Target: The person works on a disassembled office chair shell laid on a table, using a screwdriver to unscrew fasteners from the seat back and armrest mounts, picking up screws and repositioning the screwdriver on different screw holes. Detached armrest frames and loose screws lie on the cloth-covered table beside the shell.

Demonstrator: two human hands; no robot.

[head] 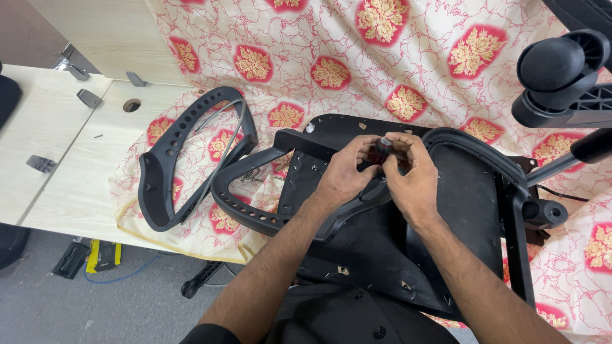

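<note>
The chair seat (408, 236) at the frame's centre looked like matt black fabric over a board, and the armrest (185, 159) at centre left was smooth black plastic. The cloth (408, 57) across the top was thin printed cotton, creased. The table (57, 165) at left showed pale wood-grain laminate, and the wheel (558, 64) at upper right was glossy black plastic.

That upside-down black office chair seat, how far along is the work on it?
Done: one black plastic armrest loop sits against the upturned black seat base. In hand: left hand and right hand pinch a small dark fastener. Left: a second armrest loop lies loose on the patterned cloth.
</note>
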